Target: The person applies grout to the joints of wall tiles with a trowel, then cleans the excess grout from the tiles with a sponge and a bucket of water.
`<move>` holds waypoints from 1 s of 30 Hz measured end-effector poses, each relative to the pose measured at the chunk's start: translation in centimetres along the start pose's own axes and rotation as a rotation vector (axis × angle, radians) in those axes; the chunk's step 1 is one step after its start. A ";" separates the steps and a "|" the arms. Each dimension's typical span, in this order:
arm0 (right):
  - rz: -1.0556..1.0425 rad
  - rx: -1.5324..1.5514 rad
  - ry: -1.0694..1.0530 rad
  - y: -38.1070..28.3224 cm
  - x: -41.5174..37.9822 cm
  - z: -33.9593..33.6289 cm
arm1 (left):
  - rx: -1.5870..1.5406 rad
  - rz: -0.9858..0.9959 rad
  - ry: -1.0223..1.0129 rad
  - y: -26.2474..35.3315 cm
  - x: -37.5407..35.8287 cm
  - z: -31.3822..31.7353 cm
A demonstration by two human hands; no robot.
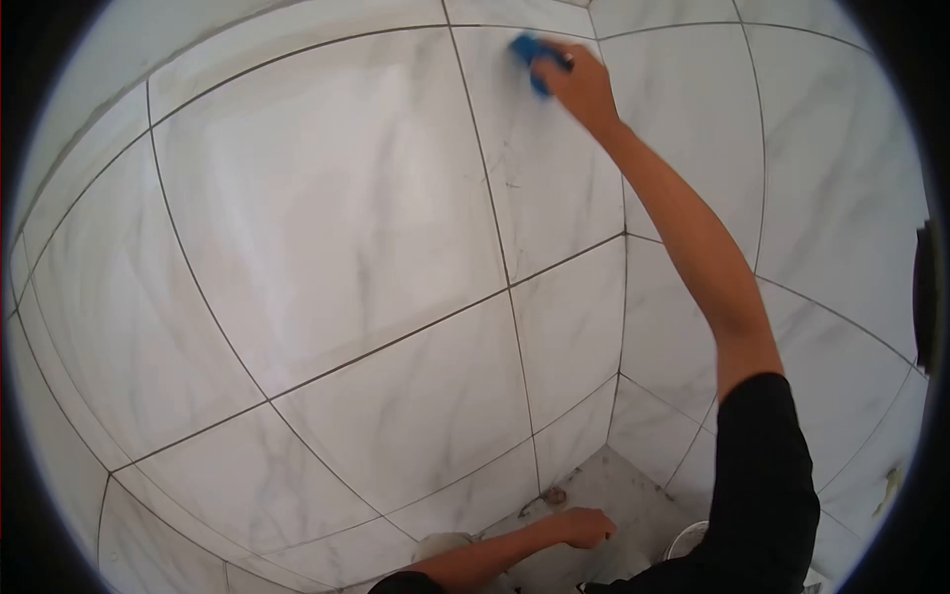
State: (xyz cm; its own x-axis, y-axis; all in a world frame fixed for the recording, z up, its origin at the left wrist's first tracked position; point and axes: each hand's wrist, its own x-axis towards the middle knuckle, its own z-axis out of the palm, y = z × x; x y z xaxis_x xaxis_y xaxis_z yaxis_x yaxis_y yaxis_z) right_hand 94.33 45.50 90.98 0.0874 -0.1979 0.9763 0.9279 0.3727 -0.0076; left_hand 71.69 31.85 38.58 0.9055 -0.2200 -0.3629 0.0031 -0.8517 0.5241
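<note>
One right hand (582, 87) and one left hand (586, 528), two in all, are counted. Two sleeves (767, 460), one scrubber (522, 46), one bucket (683, 538) and one dark wall object (924, 297) are listed.

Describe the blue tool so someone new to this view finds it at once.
Start at the large marbled wall facing the camera and go up towards its right edge. There, the right hand grips the blue tool, which is blurred. Its vivid blue sets it apart from the white wall behind it.
</note>
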 end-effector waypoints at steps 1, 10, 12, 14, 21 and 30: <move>0.284 0.072 0.057 1.0 2.8 0.9 | -0.009 0.008 -0.009 -0.3 0.1 0.0; -0.243 0.169 -0.248 -12.8 4.1 10.3 | 0.153 -0.053 -0.053 -2.6 2.2 -0.2; -0.483 -0.009 -0.150 -10.3 5.0 9.8 | 0.130 -0.101 -0.097 0.5 0.4 -2.9; -0.395 -0.059 -0.122 -2.0 5.9 8.7 | 0.095 -0.147 -0.111 0.7 -0.2 -3.1; -0.155 -0.411 -0.064 2.9 7.8 1.4 | 0.007 -0.080 0.000 -1.0 0.4 -0.3; -0.287 -0.433 -0.276 0.2 8.7 5.5 | -0.007 -0.035 0.024 -1.9 1.3 -0.3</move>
State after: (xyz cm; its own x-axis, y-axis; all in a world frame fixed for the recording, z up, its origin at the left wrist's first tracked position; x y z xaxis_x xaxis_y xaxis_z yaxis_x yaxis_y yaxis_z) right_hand 93.31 48.88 100.71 -0.2326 0.0291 0.9721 0.9692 -0.0764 0.2342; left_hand 72.99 33.32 37.39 0.9145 -0.1784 -0.3631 0.0384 -0.8553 0.5167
